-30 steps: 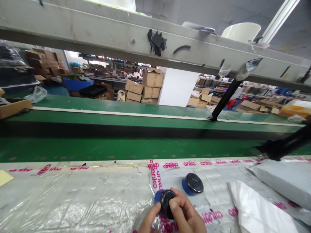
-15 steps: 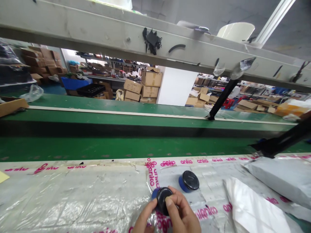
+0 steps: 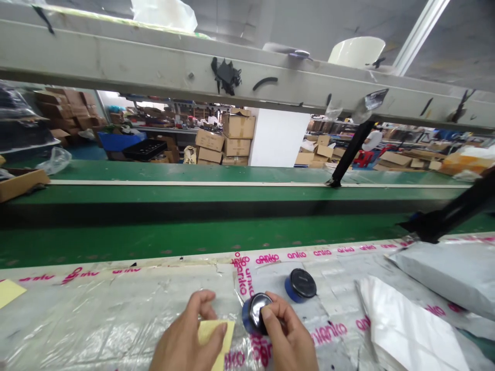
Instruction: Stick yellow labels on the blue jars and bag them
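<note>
A green conveyor belt point(image 3: 154, 242) runs along the far side of the bench point(image 3: 127, 330), which is covered in clear plastic film printed with pink "anko" lettering. On the right of the bench lie a grey mailer bag point(image 3: 444, 273) and, nearer, a white sheet point(image 3: 402, 324); a yellow paper slip point(image 3: 10, 291) sits at the far left edge. Near the middle, the left hand point(image 3: 185, 335) has a closed grip on a second yellow slip point(image 3: 214, 340). Just right of it, the right hand point(image 3: 288, 335) grips a tilted round black disc with a blue rim point(image 3: 255, 313). A matching disc point(image 3: 301, 285) lies on the film just beyond that hand.
</note>
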A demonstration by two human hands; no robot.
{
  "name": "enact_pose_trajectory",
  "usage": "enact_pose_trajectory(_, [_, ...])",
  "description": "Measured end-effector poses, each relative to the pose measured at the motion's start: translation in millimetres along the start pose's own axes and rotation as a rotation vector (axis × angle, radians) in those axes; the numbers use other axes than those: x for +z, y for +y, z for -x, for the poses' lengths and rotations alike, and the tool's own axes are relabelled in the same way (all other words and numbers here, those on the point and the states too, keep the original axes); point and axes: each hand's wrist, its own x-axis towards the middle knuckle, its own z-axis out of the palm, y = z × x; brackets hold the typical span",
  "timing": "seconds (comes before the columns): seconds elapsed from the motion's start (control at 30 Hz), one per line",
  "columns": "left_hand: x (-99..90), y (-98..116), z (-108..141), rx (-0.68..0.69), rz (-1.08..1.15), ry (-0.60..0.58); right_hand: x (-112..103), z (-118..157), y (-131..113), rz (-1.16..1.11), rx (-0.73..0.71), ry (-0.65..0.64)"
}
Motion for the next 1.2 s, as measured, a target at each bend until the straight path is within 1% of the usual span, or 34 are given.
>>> enact_pose_trajectory(0.03, [-2.6, -1.1, -2.2, 0.094, -0.121, 0.081, 0.1, 0.1, -0.3, 0.0, 0.0, -0.006])
enact_pose_trajectory(0.07, [-3.5, -1.6, -3.6, 0.225, -0.226, 0.142, 0.0, 0.1, -0.7, 0.001, 0.002, -0.014])
enact_pose_trajectory(0.1, [-2.8, -1.0, -4.5, 0.372, -0.299, 0.16, -0.3, 0.2, -1.0, 0.0, 0.004, -0.024])
enact_pose_trajectory(0.13, [-0.4, 0.9, -5.2, 0.504, -0.333, 0.135, -0.6, 0.3, -1.2, -0.004, 0.006, -0.036])
enact_pose_trajectory(0.17, [3.2, 4.2, -5.9, 0.599, -0.336, 0.075, -1.0, 0.4, -1.3, -0.011, 0.005, -0.046])
enact_pose_trajectory(0.2, [7.7, 8.9, -7.0, 0.645, -0.316, 0.004, -1.3, 0.5, -1.3, -0.022, 0.001, -0.054])
enact_pose_trajectory(0.23, [12.6, 14.7, -8.5, 0.643, -0.286, -0.054, -1.6, 0.5, -1.1, -0.034, -0.004, -0.059])
enact_pose_trajectory(0.27, [17.3, 21.3, -10.5, 0.607, -0.254, -0.088, -1.8, 0.5, -0.7, -0.046, -0.011, -0.06])
enact_pose_trajectory(0.33, [24.8, 35.3, -15.5, 0.509, -0.19, -0.11, -2.0, 0.2, 0.5, -0.056, -0.023, -0.057])
enact_pose_trajectory(0.43, [29.7, 51.8, -21.7, 0.37, -0.092, -0.191, -2.6, -1.1, 1.9, -0.045, -0.013, -0.064])
enact_pose_trajectory(0.5, [30.9, 55.5, -23.1, 0.334, -0.029, -0.235, -3.7, -1.8, 1.9, -0.04, -0.009, -0.065])
enact_pose_trajectory(0.57, [33.4, 52.6, -22.3, 0.343, 0.025, -0.226, -5.3, -1.9, 1.3, -0.043, -0.021, -0.05])
enact_pose_trajectory(0.67, [41.6, 40.7, -19.7, 0.356, 0.113, -0.206, -7.8, -0.1, 0.5, -0.053, -0.047, -0.012])
enact_pose_trajectory(0.8, [54.8, 24.6, -18.1, 0.282, 0.179, -0.22, -9.6, 3.6, 1.3, -0.05, -0.081, 0.021])
enact_pose_trajectory(0.87, [58.2, 19.7, -18.7, 0.254, 0.191, -0.23, -9.7, 5.2, 2.1, -0.036, -0.095, 0.028])
enact_pose_trajectory(1.0, [57.1, 16.4, -21.0, 0.257, 0.229, -0.258, -9.8, 7.8, 3.2, -0.022, -0.117, 0.043])
enact_pose_trajectory(1.2, [54.4, 15.9, -22.3, 0.282, 0.256, -0.278, -11.8, 10.2, 1.1, -0.013, -0.114, 0.033])
